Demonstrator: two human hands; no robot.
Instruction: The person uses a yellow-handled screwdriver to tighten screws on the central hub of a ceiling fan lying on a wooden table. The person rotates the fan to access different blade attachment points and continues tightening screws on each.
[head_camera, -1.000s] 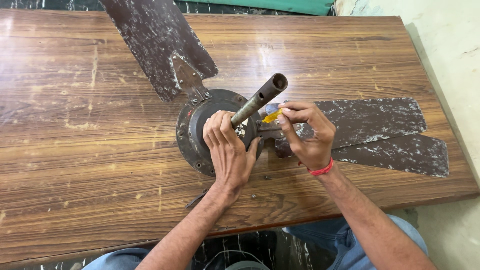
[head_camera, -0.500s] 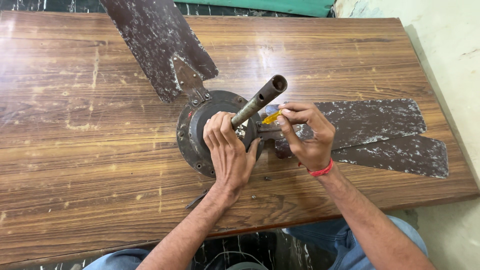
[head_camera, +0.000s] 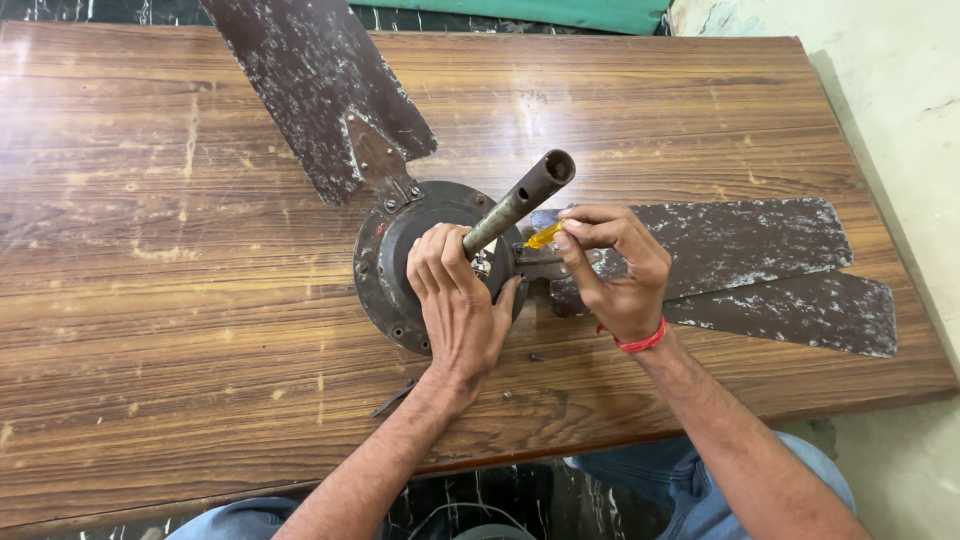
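Note:
An old ceiling fan lies on a wooden table (head_camera: 180, 300). Its round dark motor housing (head_camera: 385, 265) has a rusty rod (head_camera: 520, 197) sticking up toward me. My left hand (head_camera: 458, 300) rests on the housing at the base of the rod, fingers curled against it. My right hand (head_camera: 615, 270) pinches a small yellow-handled screwdriver (head_camera: 543, 237) beside the rod, over the bracket of a blade. One worn brown blade (head_camera: 315, 85) points to the far side. Two more blades (head_camera: 770, 265) lie to the right, one over the other.
A few small screws (head_camera: 537, 357) lie on the wood near my left wrist. A thin dark metal piece (head_camera: 392, 399) lies by my left forearm. The table's near edge is just above my knees. A pale wall (head_camera: 900, 110) runs along the right side.

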